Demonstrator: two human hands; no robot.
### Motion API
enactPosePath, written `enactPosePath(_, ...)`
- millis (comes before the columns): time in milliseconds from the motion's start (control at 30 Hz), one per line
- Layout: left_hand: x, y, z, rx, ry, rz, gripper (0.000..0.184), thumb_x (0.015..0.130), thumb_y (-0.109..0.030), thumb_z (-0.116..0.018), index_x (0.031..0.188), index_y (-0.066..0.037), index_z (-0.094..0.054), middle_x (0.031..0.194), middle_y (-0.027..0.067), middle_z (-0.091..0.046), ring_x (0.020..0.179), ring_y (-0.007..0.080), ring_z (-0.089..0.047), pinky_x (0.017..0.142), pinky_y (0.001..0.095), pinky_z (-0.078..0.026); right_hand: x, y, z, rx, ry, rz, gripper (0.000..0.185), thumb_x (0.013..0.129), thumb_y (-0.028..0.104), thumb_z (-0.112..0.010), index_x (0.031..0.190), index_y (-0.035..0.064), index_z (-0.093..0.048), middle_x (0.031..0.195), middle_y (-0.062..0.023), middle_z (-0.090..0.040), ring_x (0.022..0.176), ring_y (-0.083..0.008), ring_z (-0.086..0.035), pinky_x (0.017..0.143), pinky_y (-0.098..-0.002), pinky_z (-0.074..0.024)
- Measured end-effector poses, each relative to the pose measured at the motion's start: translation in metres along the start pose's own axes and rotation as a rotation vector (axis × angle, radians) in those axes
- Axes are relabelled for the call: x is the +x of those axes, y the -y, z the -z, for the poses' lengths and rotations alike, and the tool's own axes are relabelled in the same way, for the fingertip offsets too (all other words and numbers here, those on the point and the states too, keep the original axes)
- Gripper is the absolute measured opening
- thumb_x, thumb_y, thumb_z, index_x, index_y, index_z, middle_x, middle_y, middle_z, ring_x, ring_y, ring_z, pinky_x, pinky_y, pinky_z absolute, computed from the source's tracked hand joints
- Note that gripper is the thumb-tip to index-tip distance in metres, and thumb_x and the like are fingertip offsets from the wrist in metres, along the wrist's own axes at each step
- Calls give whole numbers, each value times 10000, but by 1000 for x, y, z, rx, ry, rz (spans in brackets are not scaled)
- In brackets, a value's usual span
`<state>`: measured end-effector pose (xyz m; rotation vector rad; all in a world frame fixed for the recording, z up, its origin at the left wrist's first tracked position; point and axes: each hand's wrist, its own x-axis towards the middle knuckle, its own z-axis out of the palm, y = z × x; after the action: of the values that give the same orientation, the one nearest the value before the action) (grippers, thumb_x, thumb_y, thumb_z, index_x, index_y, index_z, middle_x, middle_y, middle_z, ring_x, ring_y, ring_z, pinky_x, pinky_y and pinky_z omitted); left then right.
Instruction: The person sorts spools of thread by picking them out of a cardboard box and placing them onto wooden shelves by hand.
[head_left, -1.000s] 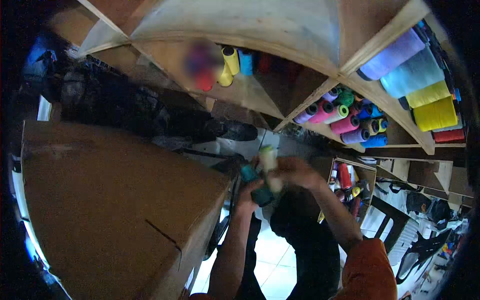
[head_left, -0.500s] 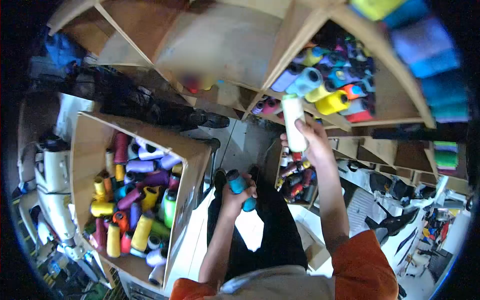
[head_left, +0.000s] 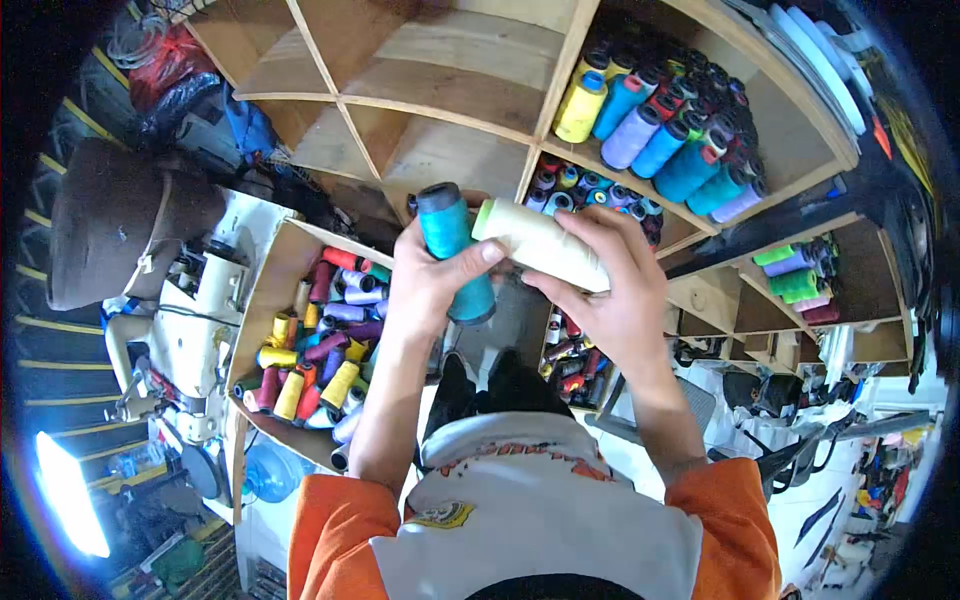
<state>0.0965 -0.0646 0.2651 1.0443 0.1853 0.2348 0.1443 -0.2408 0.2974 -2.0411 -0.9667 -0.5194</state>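
Out front, left hand (head_left: pixel 415 280) closed round teal spool (head_left: pixel 445 233), right hand (head_left: pixel 632 280) round cream spool (head_left: pixel 545 243); both light, stiff, perhaps slippery. Best held mid-body.

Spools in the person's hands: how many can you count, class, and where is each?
2: the teal spool in the left hand, the cream spool in the right hand.

No txt, brand, no. or sign legible. Light grey shirt front (head_left: pixel 560 535) has a small yellow & dark emblem (head_left: pixel 441 515) on wearer's L side, w/ fine marks too small/blurry to read. Red-orange marks (head_left: pixel 530 452) run across same shirt, lower down on the body; can't tell if ltrs or just pattern.
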Motion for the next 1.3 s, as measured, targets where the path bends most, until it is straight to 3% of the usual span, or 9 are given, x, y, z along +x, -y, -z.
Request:
enactPosePath(200, -8, -17, 11, 242, 109, -149, 405, 653, -42, -796, 997, 9, -588, 825, 62, -638, 700, 118, -602, 654, 261, -495, -7, 6, 2, 76, 167, -81, 553, 629, 227, -820, 1083, 29, -574, 907, -155, -627, 831, -307, -626, 739, -374, -504)
enactPosePath(400, -18, 20, 39, 454, 184, -8, 424, 616, -107, -832, 968, -24, -612, 879, 10, -625, 813, 93, -557, 779, 270, -454, -30, -33, -13, 244, 807, -402, 589, 619, 422, -800, 1009, 20, -620, 767, -166, -649, 742, -294, -645, 699, -356, -495)
enactPosePath(533, -23, 38, 53, 378, 186, 63, 438, 609, -84, -817, 987, -22, -604, 885, 21, -632, 804, 96, -572, 772, 265, -461, -56, -35, -26, 473, 687, -538, 632, 639, 483, -781, 1001, -13, -632, 867, -140, -660, 782, -235, -645, 705, -324, -487)
enactPosePath(667, -27, 28, 53, 328, 151, 69, 468, 589, -100, -797, 1007, -15, -603, 862, 32, -643, 768, 100, -595, 737, 259, -475, -59, -29, -28, 870, 426, -870, 385, 798, 302, -713, 1008, -14, -646, 934, -103, -665, 817, -138, -624, 722, -266, -486)
enactPosePath(700, -26, 29, 58, 341, 150, 64, 472, 586, -101, -800, 1007, -16, -604, 861, 31, -643, 763, 98, -594, 732, 258, -476, -58, -34, -31, 756, 405, -705, 246, 864, 209, -644, 967, -14, -662, 910, -86, -671, 806, -107, -616, 721, -245, -481)
enactPosePath(933, -25, 26, 58, 518, 114, 73, 453, 594, -92, -801, 997, -19, -608, 842, 30, -638, 742, 90, -585, 702, 264, -480, -48, -28, -34, 765, 270, -724, 209, 870, 207, -634, 910, 6, -676, 806, -70, -684, 751, -113, -634, 676, -251, -483)
enactPosePath(1067, -23, 20, 56, 638, 80, -40, 446, 585, -92, -806, 977, -14, -608, 844, 30, -641, 750, 92, -588, 706, 267, -481, -41, -11, -32, 345, 151, -512, 172, 849, 194, -651, 889, 28, -677, 766, -101, -680, 700, -135, -652, 629, -256, -484)
enactPosePath(1167, -22, 24, 63, 355, 145, 23, 478, 558, -120, -818, 967, -7, -597, 864, 57, -647, 766, 123, -603, 723, 280, -483, -31, -21, -32, 201, 131, -382, 159, 835, 184, -665, 871, 29, -673, 773, -94, -683, 699, -136, -652, 626, -259, -483)
enactPosePath(1300, -18, 39, 78, 3, 266, 22, 574, 513, -162, -829, 1003, 2, -579, 903, 67, -634, 806, 158, -601, 767, 296, -466, -28, -38, -31, 702, 365, -591, 160, 850, 153, -650, 879, -4, -649, 770, -30, -656, 742, -89, -604, 687, -237, -466)
